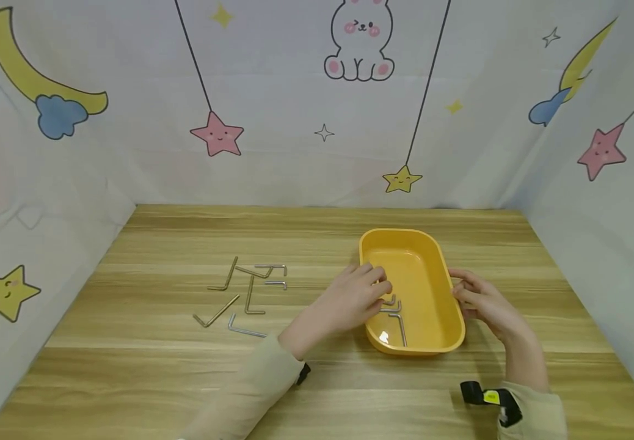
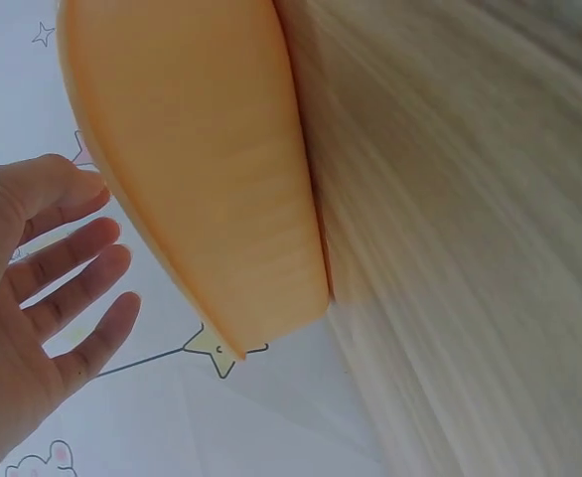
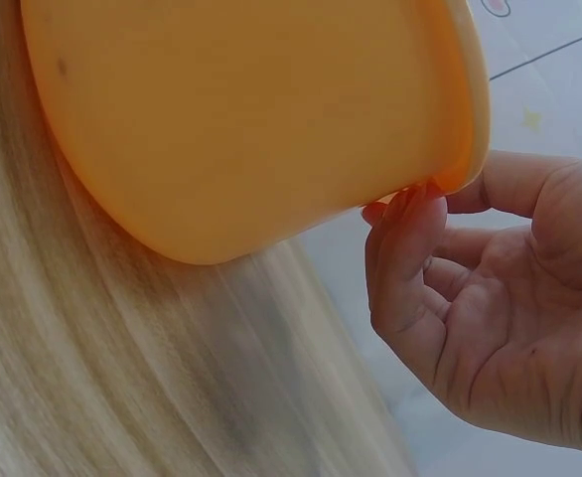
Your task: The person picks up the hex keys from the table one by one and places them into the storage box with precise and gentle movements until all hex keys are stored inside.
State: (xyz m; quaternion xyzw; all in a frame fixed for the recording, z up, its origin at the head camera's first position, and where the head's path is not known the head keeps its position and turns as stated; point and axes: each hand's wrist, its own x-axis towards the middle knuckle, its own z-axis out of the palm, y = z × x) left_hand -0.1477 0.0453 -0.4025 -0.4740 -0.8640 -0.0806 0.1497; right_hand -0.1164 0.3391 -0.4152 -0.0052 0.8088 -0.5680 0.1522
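Note:
A yellow plastic tray (image 1: pixel 413 275) with rounded corners stands on the right half of the table. My left hand (image 1: pixel 352 296) hovers over its left rim with relaxed fingers; in the left wrist view those fingers are spread apart and hold nothing. Inside the tray, below this hand, lie a few silver hex keys, one hex key (image 1: pixel 402 330) near the front end. At the tray's right side my right hand (image 1: pixel 484 302) grips the rim. The right wrist view has its thumb and curled fingers pinching the tray's edge (image 3: pixel 478 119).
Left of the tray, several loose L-shaped hex keys lie on the wooden table (image 1: pixel 130 366): bronze ones such as this bronze hex key (image 1: pixel 250 296), and silver ones such as this silver hex key (image 1: pixel 247 332). A printed cloth (image 1: pixel 278 171) encloses the table at the back and sides.

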